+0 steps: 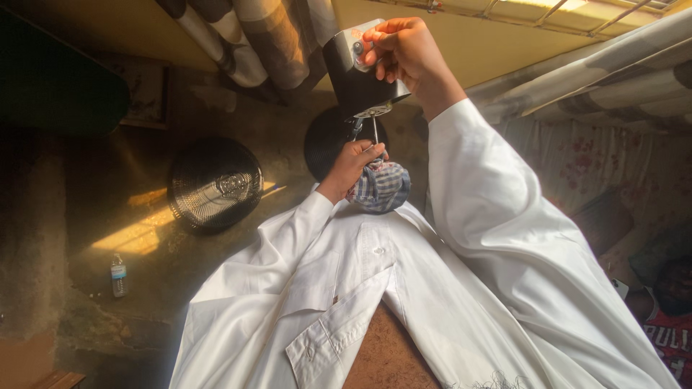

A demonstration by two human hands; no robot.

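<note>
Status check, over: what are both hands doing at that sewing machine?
Right hand on machine head. Left hand pinching plaid cloth by needle. White shirt draped beneath.

The right hand (pixel 404 47) grips the top of a black sewing machine head (pixel 357 72); the left hand (pixel 353 164) pinches blue checked fabric (pixel 382 187) under the needle (pixel 375 130); a white shirt (pixel 375 288) spreads below; a round fan (pixel 215 184) and plastic bottle (pixel 118 275) sit on the floor (pixel 108 209).
</note>
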